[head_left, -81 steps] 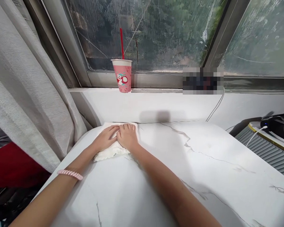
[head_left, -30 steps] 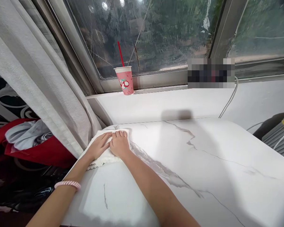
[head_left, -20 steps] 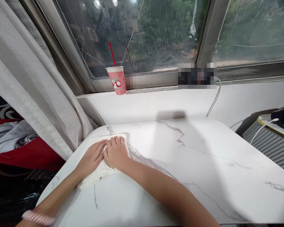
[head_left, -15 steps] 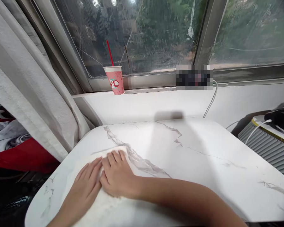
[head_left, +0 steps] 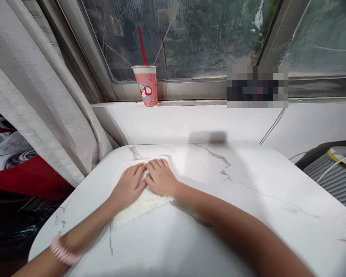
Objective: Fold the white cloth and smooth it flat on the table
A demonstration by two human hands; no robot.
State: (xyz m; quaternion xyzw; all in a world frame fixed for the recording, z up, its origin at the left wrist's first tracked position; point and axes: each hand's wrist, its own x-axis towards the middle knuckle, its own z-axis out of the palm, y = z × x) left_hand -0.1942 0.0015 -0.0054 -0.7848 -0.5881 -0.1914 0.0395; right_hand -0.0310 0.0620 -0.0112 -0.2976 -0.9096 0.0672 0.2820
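A white cloth [head_left: 138, 212] lies spread on the white marble-patterned table [head_left: 219, 223], toward its far left part. My left hand [head_left: 129, 184] rests flat on the cloth, fingers stretched out and pointing away from me; a pink coiled band [head_left: 64, 252] circles that wrist. Beside it, my right hand [head_left: 160, 177] presses palm down near the cloth's upper right corner, its fingers slightly bent. The two hands touch or nearly touch at the thumbs and index fingers. Part of the cloth is hidden beneath them.
A pink paper cup [head_left: 147, 86] with a red straw stands on the window ledge, near a blurred-out object [head_left: 257, 86]. A grey curtain [head_left: 54, 88] hangs at left beside a red bin-like thing [head_left: 37, 181]. At right stands a grey ribbed box [head_left: 334, 181] with a white cable.
Both hands have slid the cloth away from me and to the right, toward the table's far edge. The view has shifted slightly, and the left wrist's pink band now shows.
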